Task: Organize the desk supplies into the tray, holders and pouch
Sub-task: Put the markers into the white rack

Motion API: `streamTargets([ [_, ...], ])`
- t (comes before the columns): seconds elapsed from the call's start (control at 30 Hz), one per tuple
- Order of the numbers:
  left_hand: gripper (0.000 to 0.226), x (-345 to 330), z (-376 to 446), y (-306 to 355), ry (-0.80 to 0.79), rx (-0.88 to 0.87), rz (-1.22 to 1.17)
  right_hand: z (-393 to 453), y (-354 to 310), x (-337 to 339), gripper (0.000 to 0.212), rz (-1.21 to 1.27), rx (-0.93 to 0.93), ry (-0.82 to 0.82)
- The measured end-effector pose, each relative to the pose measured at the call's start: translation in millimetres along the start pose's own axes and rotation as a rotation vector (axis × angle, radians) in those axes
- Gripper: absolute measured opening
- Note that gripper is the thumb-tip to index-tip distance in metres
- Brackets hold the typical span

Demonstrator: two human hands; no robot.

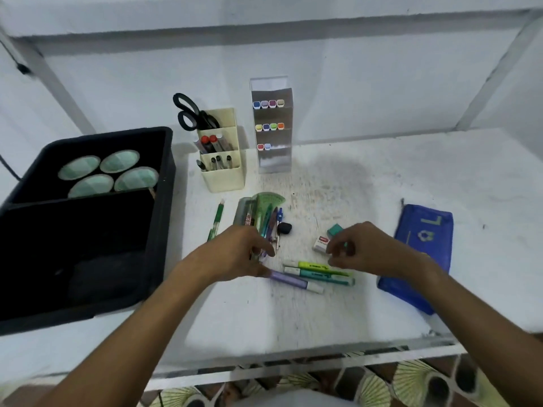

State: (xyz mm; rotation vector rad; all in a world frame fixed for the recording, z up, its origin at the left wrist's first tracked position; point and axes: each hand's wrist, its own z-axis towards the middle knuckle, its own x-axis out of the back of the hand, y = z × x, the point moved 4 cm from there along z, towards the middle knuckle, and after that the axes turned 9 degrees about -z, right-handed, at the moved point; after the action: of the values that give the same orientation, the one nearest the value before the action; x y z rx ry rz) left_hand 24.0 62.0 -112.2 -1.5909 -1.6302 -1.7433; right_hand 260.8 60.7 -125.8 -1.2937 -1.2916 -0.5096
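White tabletop [338,312], scuffed and speckled, carries everything under a pale shelf frame. At its centre lie three highlighters [317,276] — yellow, teal and purple — side by side, with two erasers [327,239] just beyond them at one o'clock. At eleven o'clock of the highlighters sits a loose heap of geometry tools [261,212]: a green protractor, a compass and a clear case, with a green pencil [216,220] lying apart at ten o'clock. The black tray [164,230] stands at nine o'clock, the cream holder [224,177] and clear marker rack [273,160] at twelve, the blue pouch [423,254] at three.

The left hand [238,257] has curled fingers at the near end of the heap and may be pinching something; blur hides what. The right hand [361,249] hovers over the highlighters with fingers bent, apparently holding nothing.

Risks, as I judge them: the overlapping tools could drag each other when one is lifted, and the compass point could prick. Round highlighters may roll toward the near edge if nudged. Small erasers are easily swept aside by the right wrist.
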Motion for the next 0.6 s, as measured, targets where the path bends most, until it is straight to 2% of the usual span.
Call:
streamTargets([
  [0.17,0.04,-19,-4,-9,-0.025,-0.008,0.031,-19,9,-24,0.027,-0.184,-0.042,0.024],
  [0.6,0.031,-32,-4,-18,0.01,-0.002,0.006,-23,10,-27,0.033,-0.057,-0.101,0.023],
])
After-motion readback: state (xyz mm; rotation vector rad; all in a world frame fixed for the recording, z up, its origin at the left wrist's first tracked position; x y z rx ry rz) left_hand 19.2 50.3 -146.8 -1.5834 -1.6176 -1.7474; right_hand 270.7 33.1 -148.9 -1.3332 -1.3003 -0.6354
